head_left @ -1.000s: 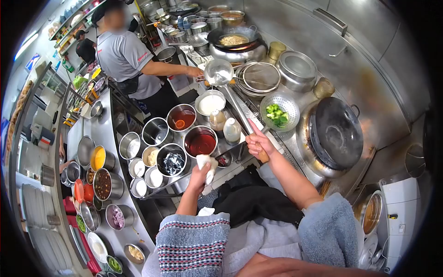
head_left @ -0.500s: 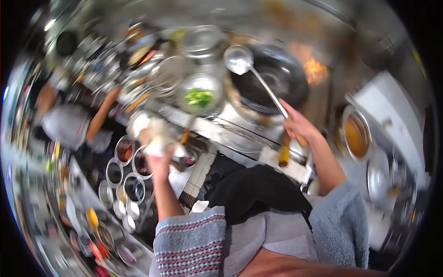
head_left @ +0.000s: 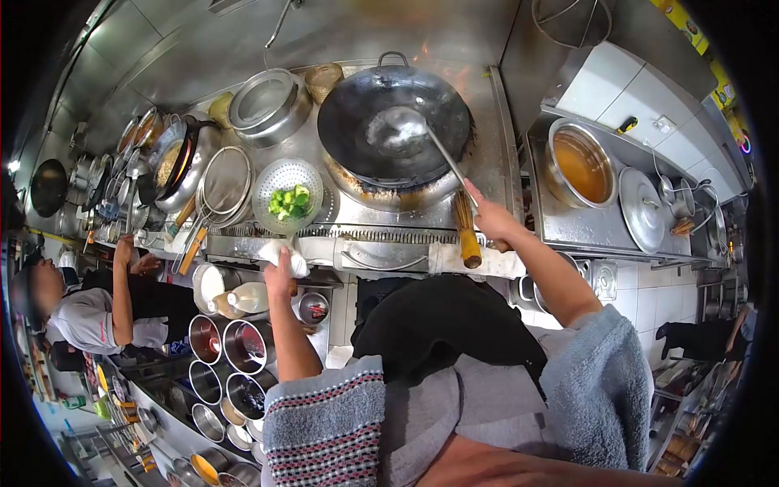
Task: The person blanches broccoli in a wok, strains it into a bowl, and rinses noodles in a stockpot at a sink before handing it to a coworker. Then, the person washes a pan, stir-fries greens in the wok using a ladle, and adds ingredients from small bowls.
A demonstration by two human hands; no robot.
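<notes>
My right hand (head_left: 493,221) is closed around the handle of a ladle (head_left: 445,154). The ladle's bowl rests inside a dark wok (head_left: 345,122), where some clear, shiny liquid lies at the bottom. A bunched white cloth (head_left: 294,261) is gripped in my left hand (head_left: 279,276) at the stove's front edge. Just beyond the cloth stands a round perforated strainer (head_left: 266,180) holding green broccoli pieces (head_left: 289,203). Close to my right hand lies a bamboo wok brush (head_left: 469,242), its handle pointing towards me.
A metal pot of amber liquid (head_left: 581,166) and a lid (head_left: 641,209) occupy the right counter. Wire strainers (head_left: 226,180) sit left of the broccoli. Several sauce containers (head_left: 246,345) stand at lower left. A co-worker (head_left: 105,304) is at the left. Flames show behind the wok.
The ladle has moved from the wok's left rim into its bottom. My left hand, with the cloth, has gone from over the sauce containers to the stove edge. The view has turned and sharpened.
</notes>
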